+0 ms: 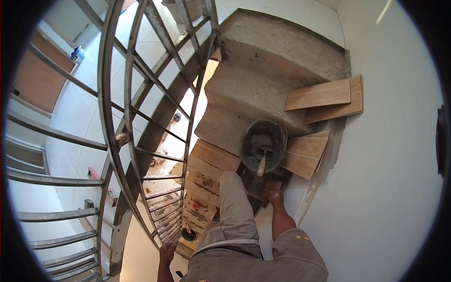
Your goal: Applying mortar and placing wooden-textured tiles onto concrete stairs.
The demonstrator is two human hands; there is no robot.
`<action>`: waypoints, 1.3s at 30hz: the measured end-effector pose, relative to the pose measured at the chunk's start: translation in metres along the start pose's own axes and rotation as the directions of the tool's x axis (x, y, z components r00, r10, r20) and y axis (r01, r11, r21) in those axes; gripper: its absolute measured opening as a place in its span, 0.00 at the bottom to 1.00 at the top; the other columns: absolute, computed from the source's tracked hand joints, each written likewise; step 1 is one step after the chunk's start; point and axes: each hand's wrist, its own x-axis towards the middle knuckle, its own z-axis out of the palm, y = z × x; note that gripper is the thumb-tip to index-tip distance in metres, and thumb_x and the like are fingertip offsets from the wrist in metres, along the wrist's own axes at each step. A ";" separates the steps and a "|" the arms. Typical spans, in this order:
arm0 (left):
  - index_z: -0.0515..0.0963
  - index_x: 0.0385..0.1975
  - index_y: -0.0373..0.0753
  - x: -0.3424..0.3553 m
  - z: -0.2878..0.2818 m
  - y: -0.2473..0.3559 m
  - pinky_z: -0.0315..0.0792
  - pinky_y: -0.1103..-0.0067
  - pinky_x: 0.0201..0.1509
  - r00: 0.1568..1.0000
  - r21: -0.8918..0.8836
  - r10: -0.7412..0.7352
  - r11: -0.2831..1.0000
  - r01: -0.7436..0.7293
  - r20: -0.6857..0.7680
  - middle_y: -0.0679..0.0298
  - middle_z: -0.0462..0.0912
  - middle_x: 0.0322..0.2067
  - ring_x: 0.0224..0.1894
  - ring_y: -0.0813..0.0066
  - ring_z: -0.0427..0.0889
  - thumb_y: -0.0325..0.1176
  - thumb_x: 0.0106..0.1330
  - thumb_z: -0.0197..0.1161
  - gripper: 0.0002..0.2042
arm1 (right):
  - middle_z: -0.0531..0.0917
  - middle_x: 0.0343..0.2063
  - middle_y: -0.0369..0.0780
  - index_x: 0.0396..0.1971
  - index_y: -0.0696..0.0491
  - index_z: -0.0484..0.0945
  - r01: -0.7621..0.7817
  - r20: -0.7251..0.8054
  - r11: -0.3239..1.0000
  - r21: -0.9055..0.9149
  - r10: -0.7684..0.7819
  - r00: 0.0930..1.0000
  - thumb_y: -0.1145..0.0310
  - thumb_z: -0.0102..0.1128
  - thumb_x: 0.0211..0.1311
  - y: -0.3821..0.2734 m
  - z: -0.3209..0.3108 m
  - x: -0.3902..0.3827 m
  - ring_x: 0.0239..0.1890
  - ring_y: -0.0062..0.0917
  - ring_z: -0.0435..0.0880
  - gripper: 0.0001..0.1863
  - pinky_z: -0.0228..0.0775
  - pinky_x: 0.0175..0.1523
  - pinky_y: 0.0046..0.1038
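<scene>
My right hand (275,195) reaches down beside the stair wall, at a dark step just below a black bucket (284,141). Its fingers are too small and shaded to make out, and a brown tile-like edge lies against them. A trowel with a wooden handle (261,167) rests in the bucket, which holds grey mortar. My left hand (167,252) is low at the left, next to the foot of the metal railing (109,89). Its fingers look apart, with nothing seen in them. My bent leg (235,202) stands between the two hands.
Wood-look tiles (319,96) lie stacked on the bare concrete steps (253,77) at the right, with more tiles (305,152) beside the bucket. Tiled steps (202,183) run down at left. A small black container (188,234) sits lower down. A white wall (380,141) bounds the right.
</scene>
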 end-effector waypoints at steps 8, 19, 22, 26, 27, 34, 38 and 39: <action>0.79 0.43 0.32 -0.005 0.021 0.007 0.76 0.77 0.38 0.997 0.002 0.070 0.998 -0.070 0.022 0.60 0.84 0.35 0.35 0.73 0.83 0.42 0.60 0.68 0.19 | 0.83 0.42 0.56 0.41 0.61 0.80 -0.060 0.032 0.991 0.117 0.057 0.998 0.53 0.60 0.57 -0.015 -0.010 -0.048 0.48 0.49 0.83 0.24 0.75 0.53 0.44; 0.80 0.41 0.30 -0.003 0.006 -0.004 0.77 0.75 0.44 0.999 0.081 -0.023 0.997 0.020 0.039 0.57 0.86 0.34 0.36 0.71 0.84 0.41 0.60 0.67 0.19 | 0.84 0.41 0.56 0.42 0.62 0.81 -0.082 0.106 0.996 0.043 0.077 0.991 0.57 0.59 0.59 -0.053 -0.050 -0.038 0.46 0.49 0.84 0.22 0.76 0.51 0.43; 0.80 0.41 0.31 0.000 0.010 0.002 0.77 0.75 0.42 1.000 0.018 0.018 1.000 -0.019 0.014 0.57 0.86 0.35 0.35 0.70 0.84 0.41 0.60 0.68 0.18 | 0.84 0.40 0.55 0.41 0.62 0.81 -0.050 0.025 0.998 0.042 0.049 0.998 0.57 0.60 0.58 -0.041 -0.033 -0.045 0.45 0.49 0.84 0.22 0.77 0.49 0.43; 0.80 0.41 0.32 0.016 0.025 0.026 0.75 0.78 0.34 0.995 -0.054 0.094 0.994 -0.091 0.045 0.61 0.84 0.32 0.33 0.76 0.82 0.41 0.60 0.68 0.17 | 0.85 0.38 0.54 0.39 0.61 0.83 0.139 0.051 0.982 -0.132 -0.133 0.990 0.59 0.58 0.59 0.012 0.006 -0.036 0.43 0.49 0.85 0.19 0.77 0.49 0.43; 0.80 0.40 0.32 0.011 0.028 0.025 0.75 0.78 0.34 0.993 -0.055 0.118 0.992 -0.116 0.024 0.61 0.84 0.32 0.32 0.76 0.82 0.41 0.60 0.68 0.17 | 0.86 0.37 0.52 0.34 0.59 0.83 0.050 0.083 0.998 -0.028 -0.048 0.995 0.59 0.58 0.58 0.003 0.012 -0.050 0.41 0.45 0.86 0.17 0.77 0.46 0.42; 0.81 0.41 0.31 0.016 0.055 0.014 0.77 0.74 0.44 0.994 -0.112 0.027 0.994 -0.015 0.107 0.56 0.86 0.38 0.38 0.70 0.85 0.42 0.58 0.70 0.19 | 0.85 0.32 0.50 0.27 0.56 0.83 0.464 0.124 0.886 -0.023 -0.458 0.880 0.56 0.59 0.57 0.019 0.021 -0.087 0.36 0.42 0.85 0.17 0.74 0.40 0.41; 0.81 0.41 0.31 0.022 0.061 0.014 0.78 0.74 0.42 0.993 -0.082 -0.017 0.996 0.027 0.119 0.56 0.86 0.36 0.35 0.70 0.85 0.42 0.58 0.71 0.20 | 0.84 0.32 0.53 0.29 0.57 0.84 0.395 0.171 0.917 0.057 -0.399 0.901 0.56 0.55 0.59 0.039 0.018 -0.077 0.38 0.50 0.85 0.18 0.76 0.40 0.45; 0.81 0.41 0.30 0.021 0.061 0.009 0.78 0.74 0.41 0.994 -0.082 -0.028 0.996 0.037 0.108 0.56 0.86 0.36 0.34 0.70 0.85 0.41 0.58 0.71 0.20 | 0.84 0.32 0.53 0.29 0.57 0.84 0.404 0.174 0.914 0.041 -0.405 0.898 0.56 0.55 0.59 0.055 0.033 -0.056 0.38 0.50 0.85 0.18 0.76 0.40 0.45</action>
